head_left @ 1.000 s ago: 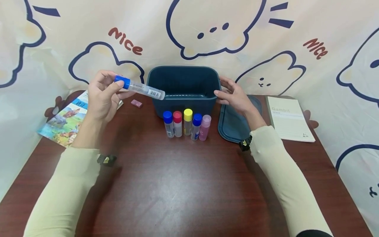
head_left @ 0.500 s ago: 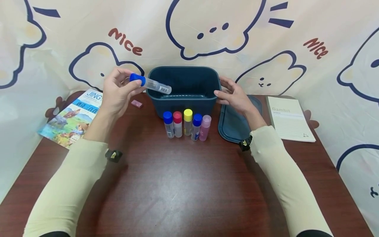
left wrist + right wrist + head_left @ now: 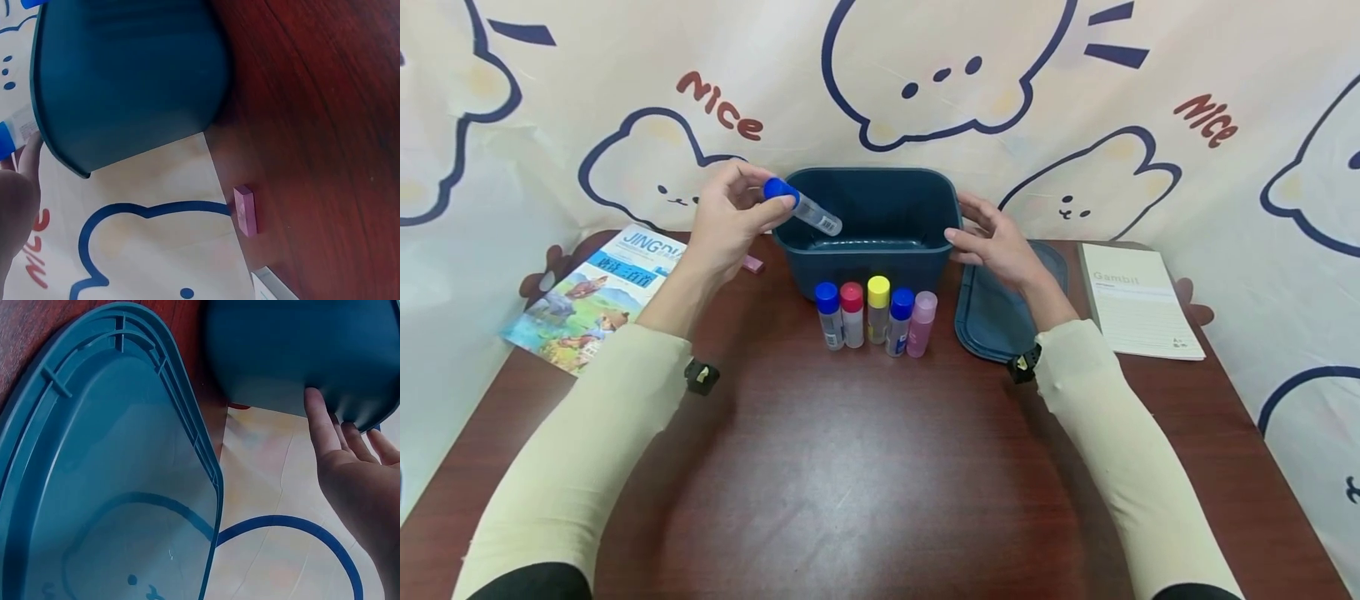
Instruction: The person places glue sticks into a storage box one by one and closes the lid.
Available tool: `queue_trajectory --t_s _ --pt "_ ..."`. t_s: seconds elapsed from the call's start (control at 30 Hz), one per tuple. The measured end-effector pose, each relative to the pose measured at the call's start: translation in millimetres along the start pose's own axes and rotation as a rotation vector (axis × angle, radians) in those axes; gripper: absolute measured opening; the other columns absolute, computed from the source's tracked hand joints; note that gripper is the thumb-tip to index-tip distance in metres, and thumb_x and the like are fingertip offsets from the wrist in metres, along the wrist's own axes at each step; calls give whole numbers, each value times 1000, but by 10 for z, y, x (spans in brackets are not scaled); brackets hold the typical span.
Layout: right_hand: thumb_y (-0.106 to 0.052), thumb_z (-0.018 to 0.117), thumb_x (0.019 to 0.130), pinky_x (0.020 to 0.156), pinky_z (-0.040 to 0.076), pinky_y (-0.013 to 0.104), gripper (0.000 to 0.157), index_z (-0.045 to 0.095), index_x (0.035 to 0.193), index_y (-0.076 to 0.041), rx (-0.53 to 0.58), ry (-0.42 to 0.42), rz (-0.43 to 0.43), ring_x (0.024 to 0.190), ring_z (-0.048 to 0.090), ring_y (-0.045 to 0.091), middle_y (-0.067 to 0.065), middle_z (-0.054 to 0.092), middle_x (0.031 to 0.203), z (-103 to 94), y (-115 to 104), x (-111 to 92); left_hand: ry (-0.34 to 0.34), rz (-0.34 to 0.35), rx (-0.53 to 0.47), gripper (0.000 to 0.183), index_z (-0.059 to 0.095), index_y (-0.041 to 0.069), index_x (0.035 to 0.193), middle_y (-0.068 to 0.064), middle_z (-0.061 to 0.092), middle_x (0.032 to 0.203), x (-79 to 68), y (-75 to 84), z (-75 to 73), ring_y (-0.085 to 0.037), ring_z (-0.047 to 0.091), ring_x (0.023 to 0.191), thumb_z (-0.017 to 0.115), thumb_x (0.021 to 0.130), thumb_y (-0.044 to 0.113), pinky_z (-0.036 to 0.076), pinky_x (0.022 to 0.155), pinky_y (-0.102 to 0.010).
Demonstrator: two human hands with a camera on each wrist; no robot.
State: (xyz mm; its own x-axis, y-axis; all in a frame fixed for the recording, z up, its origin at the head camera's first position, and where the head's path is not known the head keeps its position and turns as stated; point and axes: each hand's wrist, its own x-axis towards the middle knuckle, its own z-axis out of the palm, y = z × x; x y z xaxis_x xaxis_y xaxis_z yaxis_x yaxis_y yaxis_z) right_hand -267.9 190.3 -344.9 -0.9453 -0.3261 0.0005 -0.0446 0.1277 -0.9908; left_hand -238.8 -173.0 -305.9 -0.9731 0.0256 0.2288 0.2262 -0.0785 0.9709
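My left hand (image 3: 728,218) pinches a clear tube with a blue cap (image 3: 812,214) by its cap end. Tilted downward to the right, the tube overlaps the left part of the dark teal bin (image 3: 872,265), its lower end inside the opening in the head view. In the left wrist view, the tube's labelled body (image 3: 26,123) shows beyond the bin's rim. The fingers of my right hand (image 3: 1000,246) rest nearly straight against the bin's right side, as the right wrist view also shows. Several small capped bottles (image 3: 877,321) stand in a row before the bin.
A teal lid (image 3: 992,321) lies right of the bin, partly under my right hand in the head view. Beyond it is a Gambit notebook (image 3: 1138,304). A colourful magazine (image 3: 598,292) and a pink eraser (image 3: 245,211) lie on the left. A printed curtain (image 3: 925,100) hangs behind.
My left hand has moved right with the blue-capped tube, bringing its lower end over the bin's opening and tilting it more steeply. The right hand stays at the bin's side.
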Motion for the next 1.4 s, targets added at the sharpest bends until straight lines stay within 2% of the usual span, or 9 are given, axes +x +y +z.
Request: queue_trajectory --t_s 0.13,0.33,0.5,0.67,0.77,1.03,1.4 --pt "-21 65 101 101 50 47 69 30 159 -14 -5 4 1 136 49 29 9 35 161 -10 -1 -3 7 -46 120 43 63 12 120 -9 60 119 64 13 48 -23 59 106 84 84 23 58 86 -28" --pt "-21 64 102 101 49 50 67 30 159 -15 -4 -3 7 139 46 31 10 34 161 -8 -3 -14 -21 -114 212 48 61 10 129 -9 59 126 115 -18 129 -23 59 112 81 87 24 56 92 -34" --pt "-21 63 102 101 49 49 67 30 160 -15 -5 -5 9 140 45 33 10 33 162 -28 3 -24 -59 -114 317 43 61 12 129 -9 58 127 195 -39 238 -22 57 115 77 91 23 56 94 -33" --pt "-21 63 102 101 49 50 67 30 160 -15 -1 2 6 140 45 35 10 34 161 -52 -2 -31 -126 -100 393 40 63 10 127 -10 59 125 309 -34 345 -24 56 118 77 92 23 54 97 -34" --pt "-20 63 102 100 49 50 67 30 160 -14 10 -5 2 139 45 35 10 34 161 -42 -8 -26 -150 -116 433 40 63 9 128 -10 59 126 359 -28 378 -25 57 119 76 93 23 54 98 -35" --pt "-16 62 102 102 48 53 66 29 160 -13 39 -16 -1 140 43 40 12 33 162 -13 5 8 -171 -178 372 40 63 4 128 -12 60 122 482 -46 406 -24 59 110 76 92 16 57 91 -31" --pt "-18 64 101 101 49 52 68 30 160 -15 37 -16 10 137 46 36 9 33 162 -10 6 2 -241 -246 454 39 62 3 129 -12 54 128 673 -125 496 -24 59 108 74 93 14 56 93 -32"
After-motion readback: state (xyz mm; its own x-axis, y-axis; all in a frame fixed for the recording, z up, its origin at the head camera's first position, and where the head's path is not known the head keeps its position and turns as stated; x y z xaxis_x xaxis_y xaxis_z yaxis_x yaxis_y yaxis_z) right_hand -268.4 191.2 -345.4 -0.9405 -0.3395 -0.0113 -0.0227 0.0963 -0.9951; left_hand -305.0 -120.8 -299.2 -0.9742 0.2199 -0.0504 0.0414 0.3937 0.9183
